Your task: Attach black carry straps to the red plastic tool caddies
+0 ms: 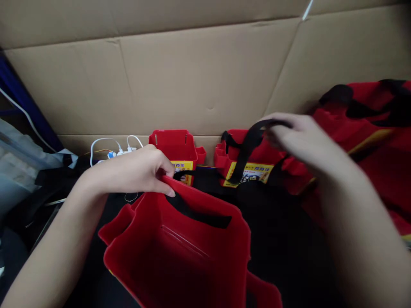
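My left hand (149, 173) pinches the rim of a red plastic box (192, 239), thumb inside and fingers behind. The box is tilted, its open top facing me, with small pockets at its sides. Along the inside of its far wall runs a black strap (205, 217). My right hand (289, 130), raised at the right and slightly blurred, is closed on a black webbing strap (245, 156) that hangs down in a loop. Where that strap joins the one in the box, I cannot make out.
Two more red boxes with yellow labels, one left (171, 143) and one right (250, 171), stand against the cardboard wall (205, 81). A heap of red items with black straps (369, 141) fills the right. White plugs and cables (123, 149) lie behind my left wrist.
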